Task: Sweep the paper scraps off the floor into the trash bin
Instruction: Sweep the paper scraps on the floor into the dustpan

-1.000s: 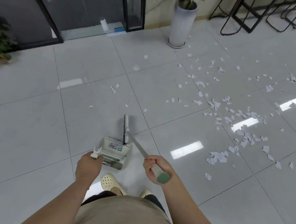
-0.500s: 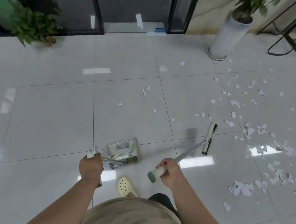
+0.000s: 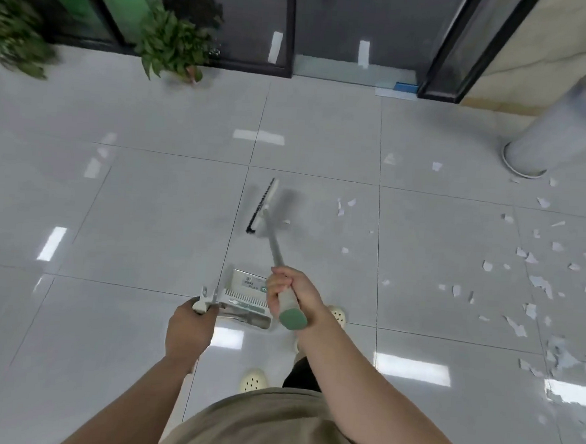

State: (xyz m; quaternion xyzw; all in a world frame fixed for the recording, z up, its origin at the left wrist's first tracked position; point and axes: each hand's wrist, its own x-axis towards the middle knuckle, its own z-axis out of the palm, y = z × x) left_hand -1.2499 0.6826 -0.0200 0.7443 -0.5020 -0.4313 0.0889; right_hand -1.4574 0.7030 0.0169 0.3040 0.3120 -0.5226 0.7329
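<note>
Gripping the grey-handled broom with the green end cap (image 3: pixel 276 251), the right hand (image 3: pixel 295 295) has its fingers curled round the shaft just above the cap. The black-bristled head (image 3: pixel 262 207), motion-blurred, lies ahead of the hands. The left hand (image 3: pixel 189 328) is curled round the upright handle of the white plastic dustpan (image 3: pixel 246 296), whose pan sits on the glossy grey tile floor (image 3: pixel 148 213) between both hands. White torn paper scraps (image 3: pixel 538 281) lie scattered well to the right of the right hand; a few (image 3: pixel 346 204) sit just right of the broom head. Versus 0.5 s ago: the broom head has swung left, away from the scraps, now ahead of the dustpan.
</note>
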